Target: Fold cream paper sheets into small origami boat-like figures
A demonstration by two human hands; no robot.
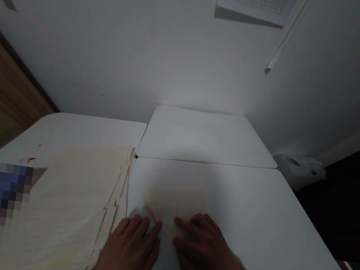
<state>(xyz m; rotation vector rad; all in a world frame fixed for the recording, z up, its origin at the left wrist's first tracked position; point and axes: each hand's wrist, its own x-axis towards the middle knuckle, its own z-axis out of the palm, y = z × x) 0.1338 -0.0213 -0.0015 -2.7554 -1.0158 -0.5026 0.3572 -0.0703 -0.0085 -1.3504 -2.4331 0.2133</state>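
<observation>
Your left hand [126,253] lies open, fingertips just at the edge of the cream sheet [172,206]; your right hand [203,251] lies open, fingers flat on it, nothing gripped, on the white table [251,200], beside a pale stack [60,212]

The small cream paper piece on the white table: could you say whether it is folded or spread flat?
It looks folded: the cream paper piece tapers to a slanted edge under the right hand.

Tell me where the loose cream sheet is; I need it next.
In the head view, the cream sheet lies on the white table, under the right hand, right of the tabbed folders.
</observation>
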